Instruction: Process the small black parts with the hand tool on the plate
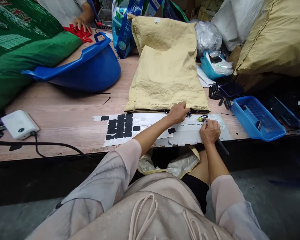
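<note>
My left hand (178,112) reaches forward to the lower edge of a tan paper sack (165,70), its fingers curled over small black parts (188,114) there. My right hand (210,131) is closed around a thin dark tool (221,144) whose tip touches a small yellow-green piece (201,118) on a grey sheet (190,135). Left of my hands lies a white backing sheet (142,120) carrying several black adhesive pads (120,126). One loose black pad (171,130) sits near my left wrist.
A blue plastic basin (90,68) and a green sack (20,50) stand at the back left. A blue basket (257,116) and black parts (218,95) lie right. A white device (19,124) with a cable sits left. Another person's hand (81,23) rests on red pieces at the back.
</note>
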`<control>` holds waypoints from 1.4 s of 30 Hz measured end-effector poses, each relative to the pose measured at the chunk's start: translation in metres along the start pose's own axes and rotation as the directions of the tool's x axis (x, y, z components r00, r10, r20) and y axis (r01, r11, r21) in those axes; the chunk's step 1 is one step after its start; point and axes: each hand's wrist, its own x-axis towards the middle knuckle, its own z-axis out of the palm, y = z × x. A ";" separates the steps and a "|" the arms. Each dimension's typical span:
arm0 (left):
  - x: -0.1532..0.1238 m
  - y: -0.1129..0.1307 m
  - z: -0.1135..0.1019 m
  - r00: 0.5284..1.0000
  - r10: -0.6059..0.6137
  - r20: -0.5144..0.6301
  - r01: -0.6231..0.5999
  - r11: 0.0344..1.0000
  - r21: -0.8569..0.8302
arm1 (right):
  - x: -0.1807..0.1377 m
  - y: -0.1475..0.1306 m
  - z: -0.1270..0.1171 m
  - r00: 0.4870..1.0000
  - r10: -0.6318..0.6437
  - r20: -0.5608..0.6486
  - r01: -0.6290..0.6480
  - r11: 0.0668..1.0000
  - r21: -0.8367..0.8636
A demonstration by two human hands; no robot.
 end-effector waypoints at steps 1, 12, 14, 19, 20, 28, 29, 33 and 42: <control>0.009 -0.001 0.002 0.999 0.033 0.019 -0.034 0.999 0.035 | 0.000 0.000 0.000 1.000 -0.002 -0.003 0.002 1.000 -0.002; 0.020 0.001 0.014 0.973 0.228 0.021 -0.228 0.954 0.193 | -0.001 -0.001 -0.002 1.000 -0.020 -0.006 0.020 1.000 -0.024; 0.019 0.001 0.015 0.966 0.259 0.021 -0.258 0.947 0.190 | -0.001 -0.001 -0.002 1.000 -0.019 -0.012 0.019 1.000 -0.020; 0.022 0.007 0.013 0.968 0.247 0.044 -0.248 0.919 0.308 | -0.001 -0.001 -0.002 1.000 -0.009 -0.004 0.009 1.000 -0.019; 0.022 0.009 0.012 0.965 0.255 0.053 -0.258 0.911 0.322 | -0.001 -0.001 -0.002 1.000 -0.007 -0.001 0.007 1.000 -0.019; -0.019 0.025 0.001 0.883 0.455 0.114 -0.469 0.862 0.193 | -0.001 -0.003 -0.002 1.000 -0.008 -0.006 0.008 1.000 -0.003; -0.028 0.024 0.002 0.903 0.417 0.102 -0.429 0.887 0.173 | -0.001 -0.003 -0.002 1.000 -0.006 -0.005 0.006 1.000 -0.003; -0.064 0.015 0.015 0.982 0.159 0.100 -0.162 0.986 0.023 | -0.001 -0.003 -0.002 1.000 -0.003 0.006 0.003 1.000 0.002; -0.105 -0.001 0.046 0.994 -0.073 -0.082 0.049 0.965 -0.259 | 0.001 0.001 0.000 1.000 -0.001 0.004 0.001 1.000 0.013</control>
